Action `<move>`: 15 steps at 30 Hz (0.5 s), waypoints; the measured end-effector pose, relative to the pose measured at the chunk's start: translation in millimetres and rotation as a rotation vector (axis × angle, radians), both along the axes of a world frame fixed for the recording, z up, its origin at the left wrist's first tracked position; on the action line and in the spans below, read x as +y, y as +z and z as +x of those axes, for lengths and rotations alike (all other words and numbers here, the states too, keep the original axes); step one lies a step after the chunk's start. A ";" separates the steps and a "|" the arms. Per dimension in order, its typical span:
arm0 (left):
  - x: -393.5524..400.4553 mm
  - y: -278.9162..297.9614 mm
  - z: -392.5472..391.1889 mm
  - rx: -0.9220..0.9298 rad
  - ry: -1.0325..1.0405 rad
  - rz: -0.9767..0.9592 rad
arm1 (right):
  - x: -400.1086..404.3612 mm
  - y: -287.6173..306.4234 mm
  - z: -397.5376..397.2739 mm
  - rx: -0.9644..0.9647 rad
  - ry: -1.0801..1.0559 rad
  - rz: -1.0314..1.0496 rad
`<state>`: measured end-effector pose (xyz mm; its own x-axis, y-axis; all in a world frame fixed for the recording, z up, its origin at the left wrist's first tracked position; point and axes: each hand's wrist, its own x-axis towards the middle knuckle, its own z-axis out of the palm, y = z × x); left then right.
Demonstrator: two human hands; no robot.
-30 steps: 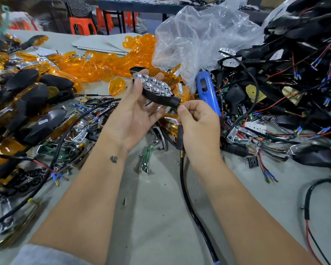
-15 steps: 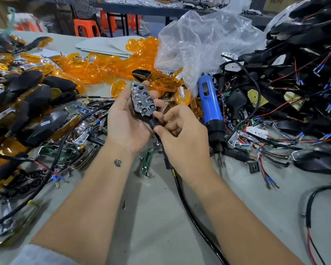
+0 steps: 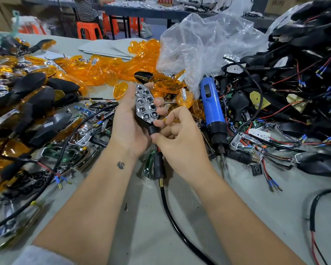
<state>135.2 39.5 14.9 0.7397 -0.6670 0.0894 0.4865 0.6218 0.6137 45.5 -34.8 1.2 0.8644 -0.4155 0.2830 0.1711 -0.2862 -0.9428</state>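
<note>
My left hand [image 3: 129, 123] holds a turn-signal lamp [image 3: 145, 104] upright above the table, its chrome reflector with several round cells facing me and no lens on it. Fingers and thumb wrap around the black housing. My right hand [image 3: 178, 136] is just below and to the right, its thumb and fingers pinching the lamp's black stem [image 3: 151, 130] where the red wires leave it. A black cable with a brass plug [image 3: 159, 169] hangs under my hands and runs toward the table's near edge.
A blue electric screwdriver [image 3: 211, 109] lies right of my hands. Orange lenses [image 3: 96, 69] are heaped behind, black lamp housings [image 3: 33, 100] at left, a wired lamp pile [image 3: 294, 88] at right, a clear plastic bag [image 3: 204, 44] behind. A small screw [image 3: 126, 207] lies between my forearms.
The lamp has turned from lying sideways to standing upright in my left hand. My right hand has slid from the stem's end to the base of the housing.
</note>
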 end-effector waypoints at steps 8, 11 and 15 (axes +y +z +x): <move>-0.6 -0.9 3.3 -0.045 -0.025 0.019 | -9.9 10.2 -6.2 0.030 0.067 0.036; -3.8 -2.6 -2.2 -0.094 -0.100 0.033 | -13.8 16.4 -7.9 -0.115 -0.019 0.158; -6.9 -3.1 -7.9 -0.138 -0.228 0.063 | -17.8 23.5 -8.5 -0.191 -0.097 0.133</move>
